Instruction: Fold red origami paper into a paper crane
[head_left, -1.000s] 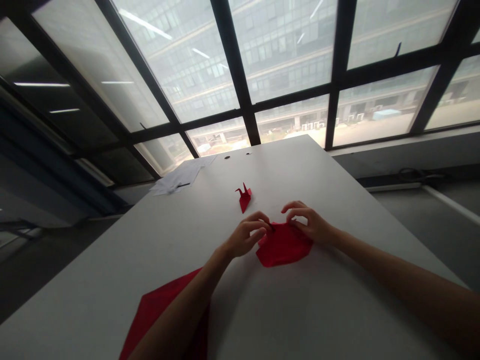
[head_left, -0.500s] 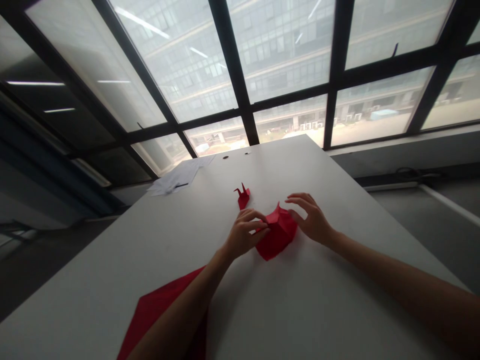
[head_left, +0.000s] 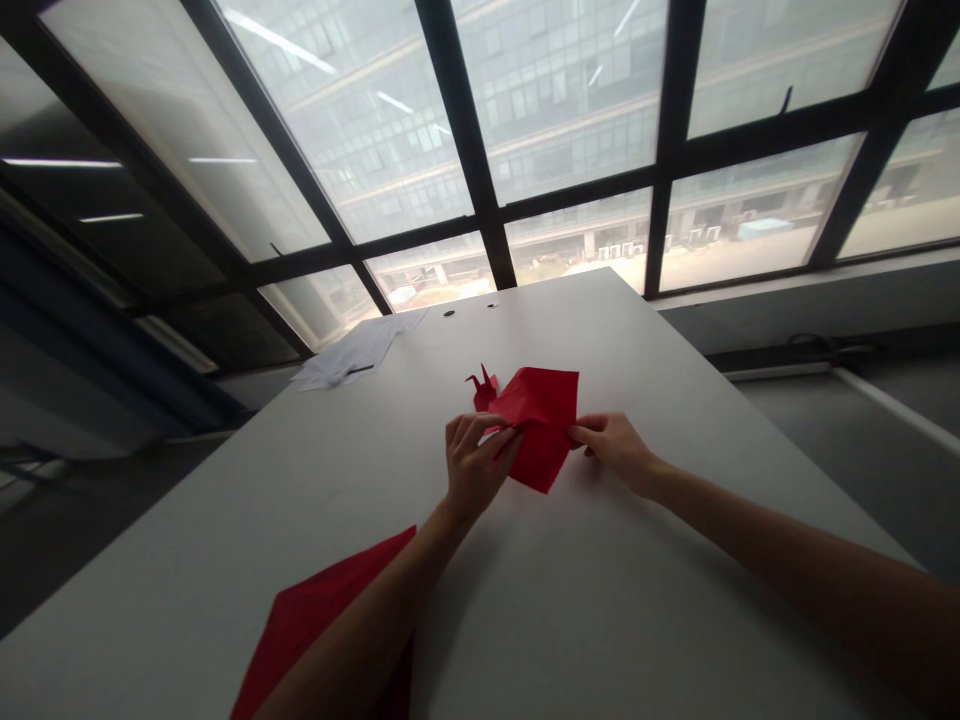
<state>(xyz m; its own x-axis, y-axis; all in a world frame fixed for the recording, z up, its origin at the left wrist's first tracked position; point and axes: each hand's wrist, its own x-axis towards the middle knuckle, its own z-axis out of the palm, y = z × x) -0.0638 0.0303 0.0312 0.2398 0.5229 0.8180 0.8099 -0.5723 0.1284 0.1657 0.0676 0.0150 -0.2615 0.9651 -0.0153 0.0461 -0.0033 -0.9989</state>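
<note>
A creased sheet of red paper (head_left: 551,400), partly folded, is spread between my two hands over the white table. My left hand (head_left: 476,455) pinches its left edge between thumb and fingers. At the right corner, my right hand (head_left: 619,445) grips the paper with thumb and fingertips closed. Just behind the left side of the sheet stands a small red folded-paper crane (head_left: 482,388), its lower part hidden by the sheet. More red paper (head_left: 315,610) lies flat at the near left, partly covered by my left forearm.
White papers (head_left: 360,350) lie at the table's far left, with a dark pen (head_left: 361,369) on them. The white table (head_left: 637,600) reaches up to tall dark-framed windows (head_left: 570,90). A cable (head_left: 817,348) and a pale pipe (head_left: 900,405) are beyond its right edge.
The red paper has opened out from a bunched shape into a flatter sheet with its upper part raised. My right hand has closed on its right corner. My left hand still pinches the left side.
</note>
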